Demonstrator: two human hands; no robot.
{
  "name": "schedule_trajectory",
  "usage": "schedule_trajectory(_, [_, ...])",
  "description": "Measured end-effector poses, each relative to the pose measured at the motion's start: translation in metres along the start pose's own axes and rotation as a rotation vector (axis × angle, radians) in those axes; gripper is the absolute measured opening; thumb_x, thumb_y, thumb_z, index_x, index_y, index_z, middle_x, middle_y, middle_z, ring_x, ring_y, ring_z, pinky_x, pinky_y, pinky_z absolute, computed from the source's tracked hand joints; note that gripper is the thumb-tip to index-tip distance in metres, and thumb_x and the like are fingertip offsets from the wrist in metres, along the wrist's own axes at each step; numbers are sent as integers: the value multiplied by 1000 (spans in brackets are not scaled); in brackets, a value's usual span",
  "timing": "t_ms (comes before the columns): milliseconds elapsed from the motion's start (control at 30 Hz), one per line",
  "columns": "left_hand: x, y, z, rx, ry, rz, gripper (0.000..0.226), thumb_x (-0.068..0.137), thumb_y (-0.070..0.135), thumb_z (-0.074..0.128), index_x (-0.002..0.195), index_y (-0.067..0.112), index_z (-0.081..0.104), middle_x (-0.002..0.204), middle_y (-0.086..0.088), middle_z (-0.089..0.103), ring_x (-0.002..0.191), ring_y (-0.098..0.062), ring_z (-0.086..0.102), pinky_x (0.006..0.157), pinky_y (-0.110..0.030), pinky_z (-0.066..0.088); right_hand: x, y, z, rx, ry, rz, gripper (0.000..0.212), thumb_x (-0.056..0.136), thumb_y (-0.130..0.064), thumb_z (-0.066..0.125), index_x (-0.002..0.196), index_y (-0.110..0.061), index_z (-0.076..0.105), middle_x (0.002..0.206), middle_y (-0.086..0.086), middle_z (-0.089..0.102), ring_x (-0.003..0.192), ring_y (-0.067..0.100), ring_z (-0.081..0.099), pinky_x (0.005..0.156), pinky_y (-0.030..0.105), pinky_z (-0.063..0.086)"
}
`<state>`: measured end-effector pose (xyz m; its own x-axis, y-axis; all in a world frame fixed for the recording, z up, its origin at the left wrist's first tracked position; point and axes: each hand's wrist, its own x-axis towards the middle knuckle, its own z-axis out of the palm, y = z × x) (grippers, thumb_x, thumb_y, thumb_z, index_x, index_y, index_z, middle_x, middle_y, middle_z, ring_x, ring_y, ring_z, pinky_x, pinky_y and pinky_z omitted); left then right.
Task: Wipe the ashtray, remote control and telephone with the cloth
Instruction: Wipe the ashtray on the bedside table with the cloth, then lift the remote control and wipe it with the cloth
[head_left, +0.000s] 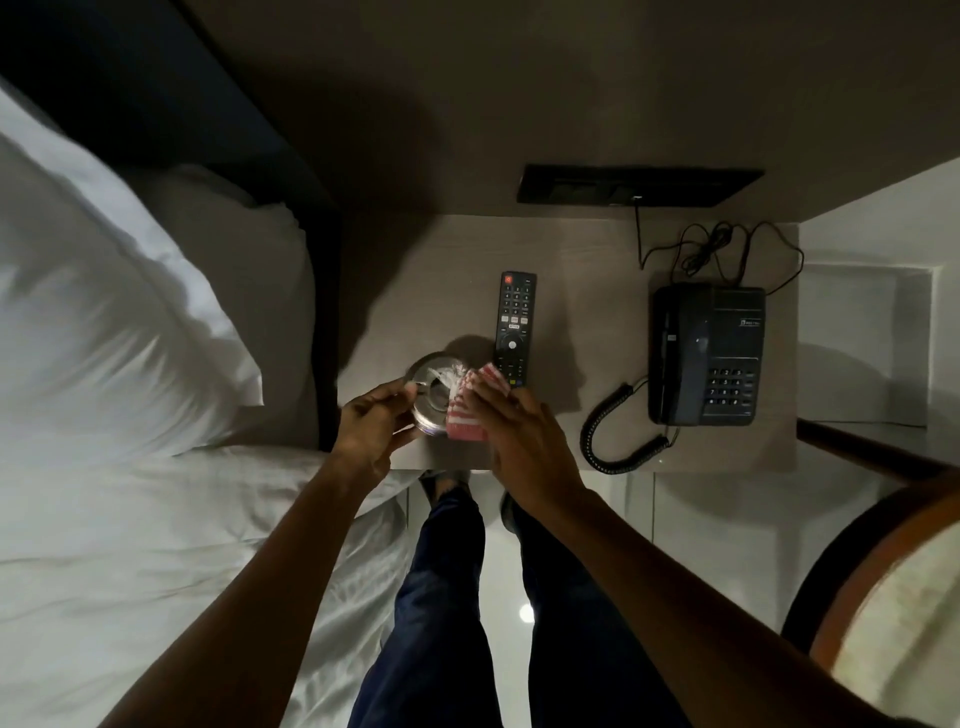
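Note:
A round glass ashtray (434, 387) is at the near left of the bedside table (571, 249), tilted up. My left hand (371, 423) grips its left rim. My right hand (524, 436) holds a red-and-white striped cloth (470, 410) against the ashtray's right side, with the cloth's white fringe inside the bowl. A black remote control (513, 325) lies flat just behind the cloth. A black telephone (706, 353) with a coiled cord (618, 431) sits on the table's right part.
A bed with white sheets and a pillow (104, 312) borders the table on the left. A black wall socket panel (639, 184) is behind the table, with thin cables (722, 249) running to the phone. A wooden chair (883, 571) stands at the right.

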<state>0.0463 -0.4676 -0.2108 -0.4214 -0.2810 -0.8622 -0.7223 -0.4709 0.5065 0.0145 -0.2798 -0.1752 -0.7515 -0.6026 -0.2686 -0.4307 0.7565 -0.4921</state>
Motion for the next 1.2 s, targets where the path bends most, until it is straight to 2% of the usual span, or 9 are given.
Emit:
schedule_trajectory(233, [7, 11, 0, -63, 82, 9, 25, 92, 13, 62, 114, 2, 68, 96, -8, 72, 85, -20, 70, 70, -29, 56, -1, 1, 6, 133, -91, 77, 64, 75, -12, 74, 134, -15, 49, 140, 10, 56, 122, 31, 51, 92, 46, 54])
schedule_trajectory(433, [11, 8, -2, 78, -47, 38, 12, 91, 14, 64, 99, 12, 72, 79, 5, 78, 73, -9, 75, 62, -22, 60, 30, 9, 3, 25, -29, 61, 66, 78, -8, 71, 138, -15, 47, 145, 11, 50, 120, 34, 52, 88, 46, 54])
schedule_trajectory(567, [24, 22, -3, 9, 48, 41, 6, 93, 13, 61, 91, 13, 67, 86, -1, 69, 78, -12, 67, 70, -31, 58, 33, 23, 2, 166, 121, 314, 50, 87, -9, 54, 134, -24, 50, 139, 3, 56, 117, 29, 54, 86, 45, 56])
schedule_trajectory(667, [43, 36, -3, -43, 110, 57, 14, 95, 9, 56, 84, 14, 62, 89, -4, 61, 87, -16, 58, 76, -37, 54, 8, 43, 6, 292, 149, 455, 48, 90, -3, 55, 135, -18, 51, 129, 11, 57, 115, 26, 53, 85, 41, 59])
schedule_trajectory(800, [74, 46, 5, -31, 219, 64, 8, 95, 5, 56, 101, 6, 62, 88, -7, 61, 84, -20, 59, 66, -37, 57, -25, 60, 12, 338, 203, 483, 42, 89, 5, 54, 130, -7, 56, 122, 20, 59, 112, 34, 57, 90, 42, 57])
schedule_trajectory(900, [95, 40, 5, 62, 313, 74, 27, 95, 5, 57, 118, -7, 62, 114, -28, 66, 108, -40, 63, 92, -51, 53, -35, 76, 15, 424, 208, 650, 26, 97, -1, 48, 122, -3, 56, 112, 18, 64, 101, 33, 63, 85, 50, 57])
schedule_trajectory(967, [106, 33, 4, 118, 362, 60, 32, 94, 10, 59, 122, -5, 62, 125, -33, 62, 112, -42, 61, 97, -50, 50, -37, 83, 13, 511, 221, 748, 20, 99, -4, 44, 115, -4, 56, 106, 16, 66, 94, 33, 66, 80, 52, 59])
schedule_trajectory(1100, [112, 30, 4, 209, 437, 61, 37, 91, 14, 64, 127, 7, 63, 128, -21, 65, 118, -35, 61, 102, -46, 50, -30, 89, 0, 592, 287, 788, 26, 95, 2, 41, 113, -9, 55, 98, 7, 67, 86, 23, 66, 79, 41, 59])
schedule_trajectory(1200, [97, 29, 8, 601, 599, 161, 41, 89, 19, 62, 130, 11, 60, 131, -21, 61, 122, -38, 57, 102, -45, 48, -21, 99, -6, 647, 238, 830, 27, 95, -1, 44, 117, -13, 55, 90, -8, 62, 80, 11, 63, 77, 32, 56])
